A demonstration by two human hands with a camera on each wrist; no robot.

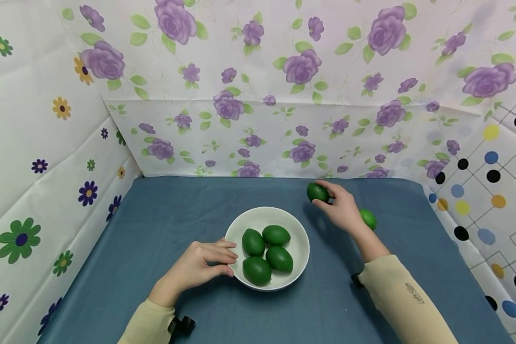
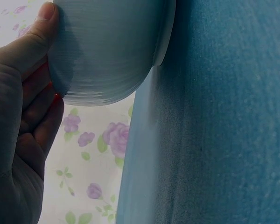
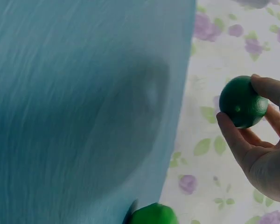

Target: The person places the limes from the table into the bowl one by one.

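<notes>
A white bowl (image 1: pixel 301 246) stands mid-table with several dark green limes (image 1: pixel 258 271) in it. At the bowl's left side, my left hand (image 1: pixel 208 260) holds the rim, fingertips over the edge and thumb against the outer wall. The left wrist view shows this thumb on the ribbed side of the bowl (image 2: pixel 107 51). Farther back on the right, my right hand (image 1: pixel 337 205) pinches a dark green lime (image 1: pixel 317 192) between thumb and fingers. In the right wrist view this lime (image 3: pixel 242 102) is up off the cloth, its shadow below.
A brighter green lime (image 1: pixel 368 219) lies on the blue cloth (image 1: pixel 176 205), partly behind my right wrist. Flowered sheets (image 1: pixel 249 138) hang at the back and left, and a dotted one (image 1: pixel 490 200) at the right.
</notes>
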